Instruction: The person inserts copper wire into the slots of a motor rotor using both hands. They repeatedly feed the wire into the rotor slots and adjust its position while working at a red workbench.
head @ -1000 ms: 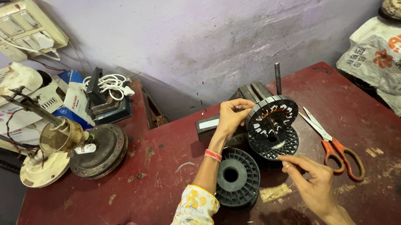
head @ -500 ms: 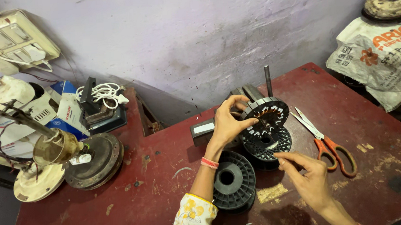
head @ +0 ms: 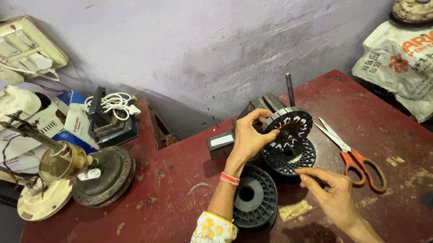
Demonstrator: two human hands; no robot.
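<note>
My left hand [head: 248, 135] grips the rim of a round slotted metal stator core [head: 290, 123], held tilted on a stand with an upright metal rod [head: 290, 89]. Below the core sits a black slotted disc [head: 290, 157]. My right hand [head: 330, 192] hovers low in front of it, fingertips pinched together; a thin wire may run up toward the core, but it is too fine to tell. A black plastic spool [head: 255, 196] lies flat on the red table [head: 171, 206] beside my left forearm.
Orange-handled scissors [head: 353, 156] lie right of the core. A dismantled fan motor [head: 73, 172] and loose parts crowd the left side, with boxes and a white cable [head: 116, 103] behind. A switchboard [head: 13, 49] hangs on the wall. A printed sack [head: 411, 67] carries another motor at far right.
The view has shifted slightly. My left hand stays on the core's rim, and my right hand remains pinched just below it with little movement.
</note>
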